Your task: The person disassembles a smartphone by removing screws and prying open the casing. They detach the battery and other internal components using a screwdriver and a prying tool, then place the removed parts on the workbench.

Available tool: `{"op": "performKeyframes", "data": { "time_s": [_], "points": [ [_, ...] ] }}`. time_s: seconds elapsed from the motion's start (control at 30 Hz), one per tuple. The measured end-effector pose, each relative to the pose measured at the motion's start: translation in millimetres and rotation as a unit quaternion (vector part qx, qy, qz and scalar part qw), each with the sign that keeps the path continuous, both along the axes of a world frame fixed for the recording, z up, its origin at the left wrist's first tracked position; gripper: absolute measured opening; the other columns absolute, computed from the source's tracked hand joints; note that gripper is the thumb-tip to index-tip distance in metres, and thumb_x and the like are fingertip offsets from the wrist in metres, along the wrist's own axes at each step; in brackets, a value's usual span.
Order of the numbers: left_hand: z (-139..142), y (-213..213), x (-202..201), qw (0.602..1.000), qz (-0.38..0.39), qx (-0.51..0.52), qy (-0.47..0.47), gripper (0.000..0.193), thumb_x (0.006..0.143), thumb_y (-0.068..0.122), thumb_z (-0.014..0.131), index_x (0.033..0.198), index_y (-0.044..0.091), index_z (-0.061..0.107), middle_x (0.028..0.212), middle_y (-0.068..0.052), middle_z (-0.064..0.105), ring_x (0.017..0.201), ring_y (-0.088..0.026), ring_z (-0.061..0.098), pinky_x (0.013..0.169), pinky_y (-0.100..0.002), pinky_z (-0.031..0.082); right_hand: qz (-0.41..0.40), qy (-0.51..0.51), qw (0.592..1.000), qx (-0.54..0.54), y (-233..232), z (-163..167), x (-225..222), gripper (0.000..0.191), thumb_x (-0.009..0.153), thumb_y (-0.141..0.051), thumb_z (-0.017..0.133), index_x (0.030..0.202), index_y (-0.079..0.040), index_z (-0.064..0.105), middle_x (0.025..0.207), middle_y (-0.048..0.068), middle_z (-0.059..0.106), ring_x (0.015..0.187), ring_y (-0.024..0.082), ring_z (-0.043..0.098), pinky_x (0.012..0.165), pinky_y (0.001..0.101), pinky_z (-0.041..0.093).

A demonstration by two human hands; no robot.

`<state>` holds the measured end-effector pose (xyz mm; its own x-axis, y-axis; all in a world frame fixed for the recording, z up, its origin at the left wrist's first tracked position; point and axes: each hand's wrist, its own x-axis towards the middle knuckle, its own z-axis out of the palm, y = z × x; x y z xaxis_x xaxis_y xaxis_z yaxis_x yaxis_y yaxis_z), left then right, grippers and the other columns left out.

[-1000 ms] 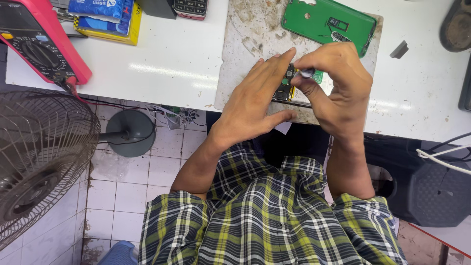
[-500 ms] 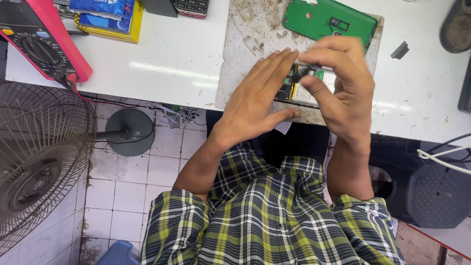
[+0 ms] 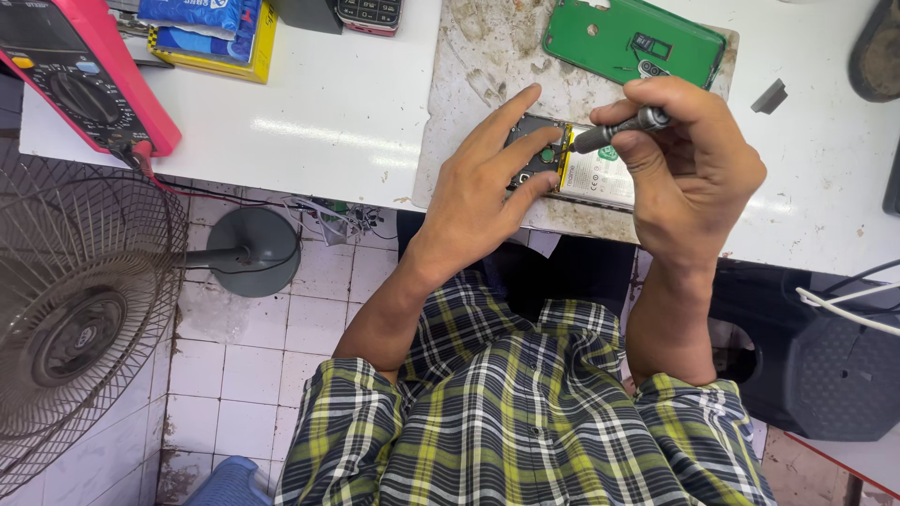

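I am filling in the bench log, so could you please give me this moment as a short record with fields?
Left hand: the left hand presses on the opened phone, fingers spread over its dark upper part.
Right hand: the right hand grips a screwdriver, tip down at the phone.
Surface: worn work mat on a white table.
Nearby: green back cover beyond the phone; red multimeter at far left.
Floor: fan on tiles.

You sit at a white bench [image 3: 328,122] over a grimy white-tiled floor [image 3: 253,375]. A wire-caged fan [image 3: 75,319] stands at your left, a dark plastic stool [image 3: 825,365] at your right.
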<state>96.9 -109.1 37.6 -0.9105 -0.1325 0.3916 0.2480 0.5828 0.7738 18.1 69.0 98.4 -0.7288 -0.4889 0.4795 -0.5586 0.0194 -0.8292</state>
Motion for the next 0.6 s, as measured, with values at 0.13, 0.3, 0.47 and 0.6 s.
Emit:
{"op": "performKeyframes", "data": {
  "time_s": [0.13,0.3,0.47,0.6],
  "points": [
    [2,3,-1,0.997,0.018,0.059,-0.037,0.017,0.098,0.018,0.074,0.113,0.010,0.073,0.156,-0.013,0.053,0.134,-0.029,0.062,0.111,-0.041,0.054,0.001,0.004,1.000,-0.005,4,-3,2,0.026,0.111,0.011,0.071,0.134,0.003,0.060,0.114,0.014,0.071,0.108,0.018,0.074,0.092,0.0249,0.063],
    [4,-3,3,0.999,-0.026,-0.015,0.032,0.023,0.092,0.005,0.074,0.114,0.009,0.075,0.150,-0.015,0.054,0.141,-0.036,0.052,0.117,-0.045,0.047,-0.011,0.005,1.000,0.027,6,-7,7,0.028,0.108,0.011,0.072,0.133,0.004,0.061,0.117,0.014,0.070,0.106,0.018,0.074,0.089,0.0243,0.062],
    [4,-2,2,0.999,-0.035,-0.034,0.023,0.024,0.089,0.003,0.073,0.111,0.010,0.077,0.148,-0.013,0.057,0.142,-0.036,0.051,0.118,-0.045,0.045,0.001,0.005,0.999,0.034,7,-13,9,0.023,0.110,0.012,0.073,0.130,0.005,0.064,0.113,0.013,0.071,0.107,0.017,0.074,0.091,0.0238,0.062],
    [5,-2,2,0.998,-0.036,-0.041,0.026,0.024,0.087,0.002,0.073,0.108,0.010,0.078,0.146,-0.013,0.058,0.142,-0.037,0.050,0.118,-0.045,0.044,0.004,-0.003,0.999,0.045,10,-12,10,0.021,0.107,0.013,0.073,0.126,0.005,0.066,0.110,0.013,0.073,0.104,0.016,0.073,0.089,0.0226,0.062]
  ]
}}
